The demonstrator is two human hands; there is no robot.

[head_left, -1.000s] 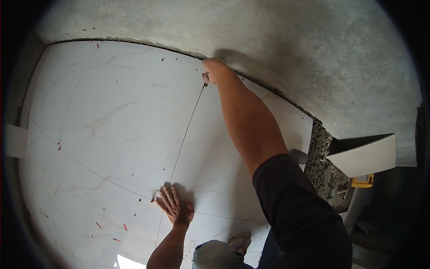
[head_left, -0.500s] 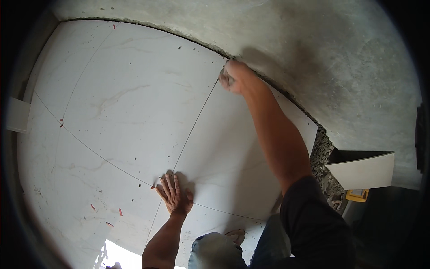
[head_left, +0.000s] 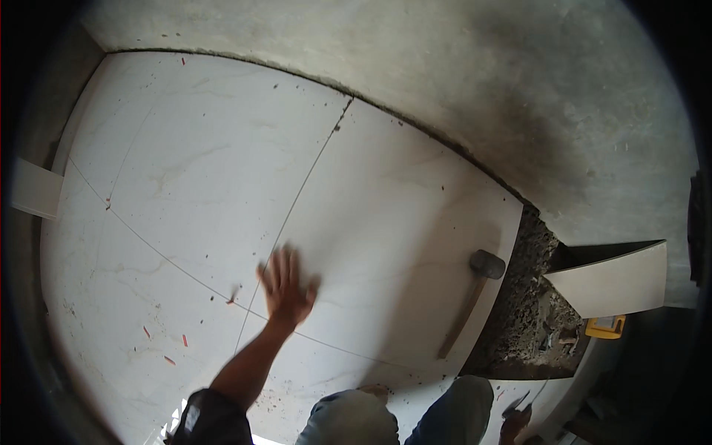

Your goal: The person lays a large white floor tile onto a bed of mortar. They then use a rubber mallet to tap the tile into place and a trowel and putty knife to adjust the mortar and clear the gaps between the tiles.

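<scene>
My left hand (head_left: 285,285) is spread above or on the white marbled floor tiles (head_left: 378,215), beside the crossing of two joints; contact is unclear. It holds nothing. My right hand (head_left: 515,426) is low at the right edge of my knees, dark and partly cut off. Its fingers are closed about a thin dark tool whose kind I cannot make out. A mallet (head_left: 487,264) with a black head and wooden handle lies on the right-hand tile, between my hands. Dark crumbs (head_left: 339,126) line the far end of the long joint.
A grey plastered wall (head_left: 482,89) borders the tiles. Right of them is a patch of rough mortar (head_left: 528,319), with a leaning tile offcut (head_left: 612,280) and a yellow tool (head_left: 605,327). Small red spacers (head_left: 185,340) lie at left. A white piece (head_left: 37,189) stands at the far left.
My right hand has left the far end of the joint by the wall and come back to the lower right. The mallet and mortar patch now show fully. My left hand has lifted or shifted slightly forward.
</scene>
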